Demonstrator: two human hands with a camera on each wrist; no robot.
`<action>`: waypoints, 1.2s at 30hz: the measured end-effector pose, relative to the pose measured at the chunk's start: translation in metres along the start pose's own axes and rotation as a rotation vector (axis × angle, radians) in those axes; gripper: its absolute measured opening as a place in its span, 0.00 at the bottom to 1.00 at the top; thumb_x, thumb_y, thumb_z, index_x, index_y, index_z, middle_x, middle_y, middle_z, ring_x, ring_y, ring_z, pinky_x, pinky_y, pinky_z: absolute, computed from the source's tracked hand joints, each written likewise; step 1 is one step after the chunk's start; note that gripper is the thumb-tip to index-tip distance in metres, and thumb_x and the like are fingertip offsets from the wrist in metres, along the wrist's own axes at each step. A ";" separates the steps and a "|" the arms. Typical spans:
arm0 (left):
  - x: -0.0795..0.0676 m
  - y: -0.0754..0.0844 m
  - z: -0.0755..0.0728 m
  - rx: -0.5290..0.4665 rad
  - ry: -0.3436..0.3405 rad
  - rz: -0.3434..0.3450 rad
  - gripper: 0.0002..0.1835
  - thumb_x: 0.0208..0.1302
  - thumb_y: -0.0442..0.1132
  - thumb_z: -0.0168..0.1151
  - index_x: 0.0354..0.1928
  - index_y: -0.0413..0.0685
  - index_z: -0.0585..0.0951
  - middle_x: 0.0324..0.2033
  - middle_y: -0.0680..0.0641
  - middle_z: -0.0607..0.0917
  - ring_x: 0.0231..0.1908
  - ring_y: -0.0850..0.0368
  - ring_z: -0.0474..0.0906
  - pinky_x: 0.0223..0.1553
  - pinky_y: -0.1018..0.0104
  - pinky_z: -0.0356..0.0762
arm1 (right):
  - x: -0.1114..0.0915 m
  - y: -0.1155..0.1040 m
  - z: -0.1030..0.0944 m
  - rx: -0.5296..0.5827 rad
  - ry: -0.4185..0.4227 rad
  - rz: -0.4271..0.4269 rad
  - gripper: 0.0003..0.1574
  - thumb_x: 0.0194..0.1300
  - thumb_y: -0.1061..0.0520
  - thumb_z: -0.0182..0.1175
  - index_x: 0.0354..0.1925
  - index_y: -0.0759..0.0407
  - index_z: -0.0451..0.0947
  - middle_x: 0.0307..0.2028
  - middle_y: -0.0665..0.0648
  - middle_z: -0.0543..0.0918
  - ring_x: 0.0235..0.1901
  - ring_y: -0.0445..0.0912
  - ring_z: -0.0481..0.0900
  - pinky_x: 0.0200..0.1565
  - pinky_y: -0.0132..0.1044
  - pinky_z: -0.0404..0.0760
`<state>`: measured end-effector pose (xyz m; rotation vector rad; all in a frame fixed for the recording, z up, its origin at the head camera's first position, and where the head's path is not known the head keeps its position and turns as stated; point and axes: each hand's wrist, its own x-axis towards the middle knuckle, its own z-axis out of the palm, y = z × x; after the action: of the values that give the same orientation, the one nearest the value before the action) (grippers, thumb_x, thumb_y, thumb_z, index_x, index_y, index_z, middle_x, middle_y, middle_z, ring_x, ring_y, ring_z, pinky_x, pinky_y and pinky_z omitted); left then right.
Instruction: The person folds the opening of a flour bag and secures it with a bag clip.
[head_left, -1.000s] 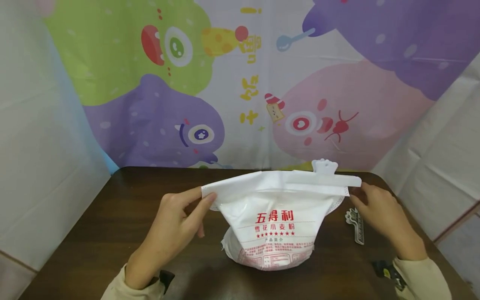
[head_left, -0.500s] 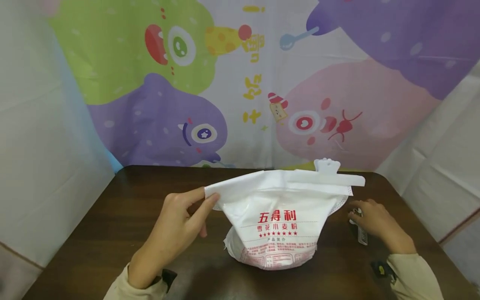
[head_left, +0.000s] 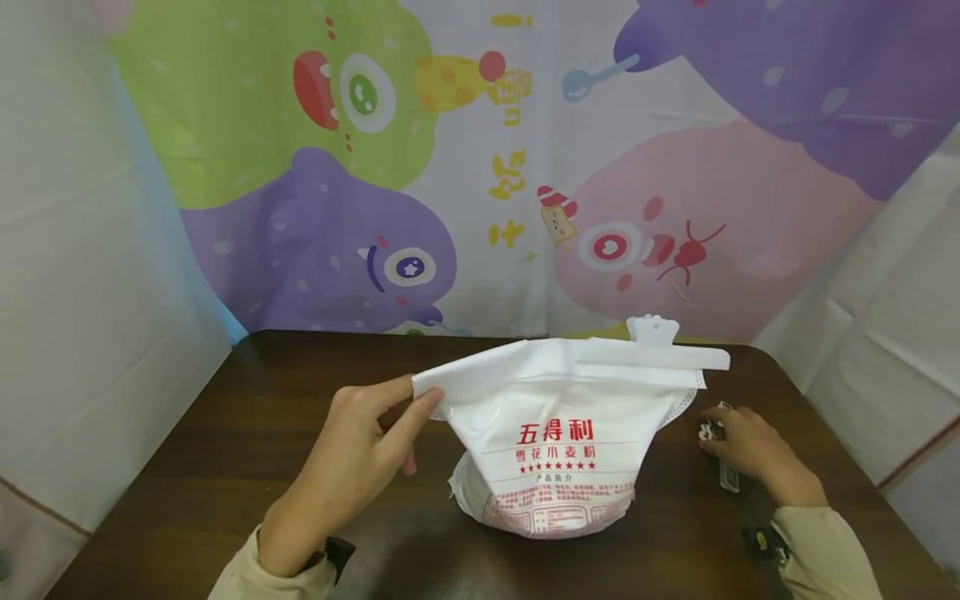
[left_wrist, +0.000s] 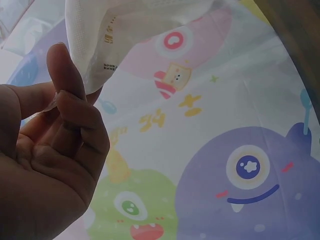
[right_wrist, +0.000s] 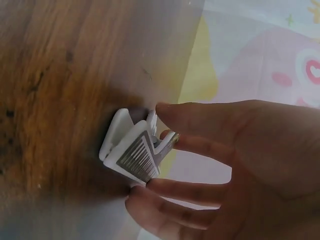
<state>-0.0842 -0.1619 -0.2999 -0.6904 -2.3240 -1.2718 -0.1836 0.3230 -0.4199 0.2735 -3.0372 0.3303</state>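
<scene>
A white flour bag [head_left: 555, 467] with red print sits on the table, its top folded over. My left hand [head_left: 367, 450] pinches the left end of that fold between thumb and fingers; in the left wrist view the bag's pale corner [left_wrist: 92, 50] rises from the fingertips. On the fold's right side sits a white sealing clip [head_left: 652, 354], its handle pointing up. My right hand [head_left: 753, 442] is at a second sealing clip [right_wrist: 135, 155], white with a silver label. Thumb and fingers pinch its handle end, while its long jaw lies close over the table.
The dark wooden table [head_left: 292, 467] stretches to both sides of the bag. A cartoon-printed cloth [head_left: 510, 283] hangs at its back edge, with pale cloth walls [head_left: 900, 333] at left and right.
My right hand has left the right end of the folded bag top, moved down to the loose clip and taken hold of it. The left hand keeps its pinch on the bag.
</scene>
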 end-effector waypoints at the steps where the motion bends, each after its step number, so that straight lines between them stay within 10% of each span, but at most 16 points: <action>1: 0.000 0.000 0.000 0.002 0.000 0.000 0.08 0.73 0.43 0.60 0.39 0.50 0.86 0.16 0.59 0.79 0.08 0.71 0.71 0.07 0.73 0.62 | 0.000 0.000 -0.001 0.003 0.001 0.002 0.27 0.58 0.57 0.69 0.52 0.71 0.78 0.47 0.78 0.80 0.47 0.76 0.76 0.41 0.69 0.75; 12: 0.000 -0.002 0.001 0.009 -0.002 0.001 0.07 0.72 0.42 0.61 0.38 0.50 0.86 0.16 0.59 0.79 0.08 0.71 0.71 0.06 0.73 0.61 | 0.000 0.008 -0.008 0.154 0.079 -0.011 0.26 0.60 0.68 0.55 0.58 0.68 0.74 0.23 0.55 0.73 0.22 0.49 0.68 0.23 0.45 0.68; 21: 0.000 -0.003 0.001 0.019 -0.013 -0.010 0.07 0.72 0.42 0.61 0.38 0.50 0.86 0.13 0.60 0.77 0.08 0.71 0.71 0.07 0.73 0.61 | 0.001 0.009 -0.009 0.159 0.085 0.002 0.19 0.73 0.58 0.53 0.49 0.74 0.79 0.30 0.61 0.84 0.28 0.54 0.81 0.32 0.54 0.78; 36: 0.001 -0.004 0.002 0.025 -0.016 0.002 0.09 0.72 0.42 0.61 0.31 0.52 0.84 0.12 0.61 0.76 0.08 0.71 0.71 0.07 0.73 0.61 | 0.000 0.016 -0.013 0.107 0.071 0.050 0.28 0.58 0.54 0.70 0.46 0.77 0.77 0.32 0.69 0.82 0.33 0.66 0.80 0.35 0.61 0.76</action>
<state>-0.0872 -0.1615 -0.3028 -0.6968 -2.3475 -1.2388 -0.1859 0.3414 -0.4110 0.1878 -2.9647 0.4968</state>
